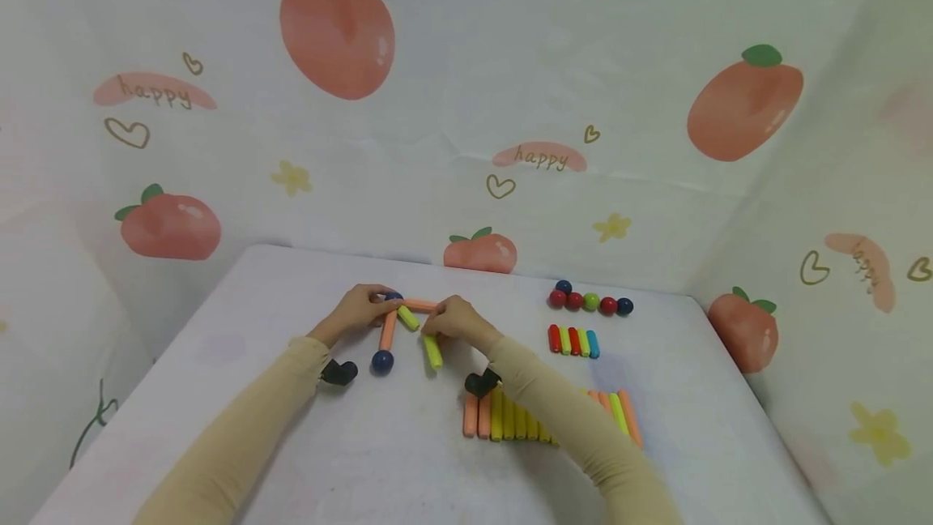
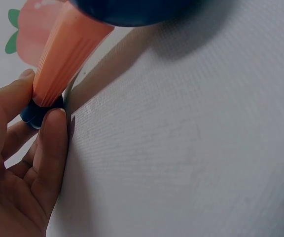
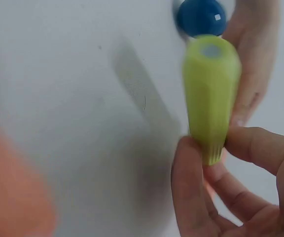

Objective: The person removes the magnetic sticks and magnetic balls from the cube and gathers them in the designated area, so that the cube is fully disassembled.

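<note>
My left hand holds a dark blue ball between thumb and fingers. From that ball an orange stick runs toward the near side, ending in another blue ball. A second orange stick extends rightward, its far end hidden behind my right hand. Between them a short yellow-green stick slants from the corner. In the right wrist view, my right thumb and fingers pinch one end of a loose yellow-green stick, with its other end pointing away from the hand.
Several coloured balls sit at the back right, with a row of short sticks before them. Longer orange and yellow-green sticks lie under my right forearm, partly covered. A patterned cloth hangs behind the white table.
</note>
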Tool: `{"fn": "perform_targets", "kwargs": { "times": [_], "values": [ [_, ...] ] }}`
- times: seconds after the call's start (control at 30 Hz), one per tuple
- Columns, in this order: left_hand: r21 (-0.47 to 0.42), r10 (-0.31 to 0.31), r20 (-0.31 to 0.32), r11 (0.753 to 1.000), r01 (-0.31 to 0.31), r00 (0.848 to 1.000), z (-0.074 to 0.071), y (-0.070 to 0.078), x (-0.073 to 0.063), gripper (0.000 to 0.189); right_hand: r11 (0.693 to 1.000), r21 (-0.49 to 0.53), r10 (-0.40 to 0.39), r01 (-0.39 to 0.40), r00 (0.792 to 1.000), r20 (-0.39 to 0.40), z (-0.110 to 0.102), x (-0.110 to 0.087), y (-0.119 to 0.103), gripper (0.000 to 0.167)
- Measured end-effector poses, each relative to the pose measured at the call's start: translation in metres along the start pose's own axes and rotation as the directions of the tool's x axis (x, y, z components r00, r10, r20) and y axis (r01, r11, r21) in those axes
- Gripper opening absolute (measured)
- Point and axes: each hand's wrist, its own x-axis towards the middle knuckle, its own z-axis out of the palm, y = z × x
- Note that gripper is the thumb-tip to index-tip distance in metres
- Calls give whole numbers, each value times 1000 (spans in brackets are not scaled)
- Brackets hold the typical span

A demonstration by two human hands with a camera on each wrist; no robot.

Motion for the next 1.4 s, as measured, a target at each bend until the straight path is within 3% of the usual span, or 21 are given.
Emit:
{"fn": "perform_targets", "kwargs": {
  "times": [0.23, 0.53, 0.7, 1.1, 1.4],
  "values": [
    [17, 9, -10, 1000, -9, 1000, -1, 1, -1, 52, 993, 101, -76, 69, 994, 73, -19, -31, 16, 13],
    [28, 11, -9, 1000, -10, 1000, -3, 1, -2, 54, 986, -72, -148, 152, 987, 60, -14, -65, 44, 11],
    [17, 12, 0, 1000, -12, 1000, 0, 1, -4, 53, 980, -115, -159, 162, 987, 30, -11, -73, 56, 11],
    [22, 38, -15, 999, -38, 999, 0, 3, -7, 51, 977, -116, -176, 181, 983, 52, -9, -89, 63, 26],
    [24, 48, -11, 999, -48, 999, 1, 1, -5, 52, 982, -124, -141, 145, 989, 37, -6, -90, 64, 26]
  ]
}}
